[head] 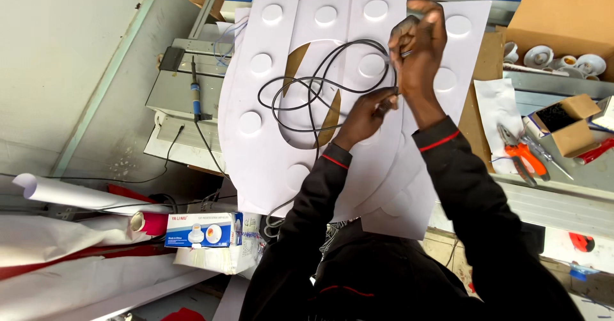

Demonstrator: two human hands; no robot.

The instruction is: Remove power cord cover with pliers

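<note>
Far left: rolled white paper tube (70,193), and beside it a small blue-and-white cardboard box (203,229). Further right, a blue-handled soldering iron (196,94) lying on a grey metal bench (167,94). Centre: stacked white foam boards with raised round discs (268,135), spread over the bench. Coiled on top of them, a thin black cable (307,90), looping across the oval cut-out. Left hand (368,113) clenched around the cable near its end, just below the right hand (419,42), fingers pinched on the same cable end. Right of the boards: orange-handled pliers (523,158), a small open brown cardboard box (563,124), and a larger brown carton with white ceramic fittings (559,55).
</note>
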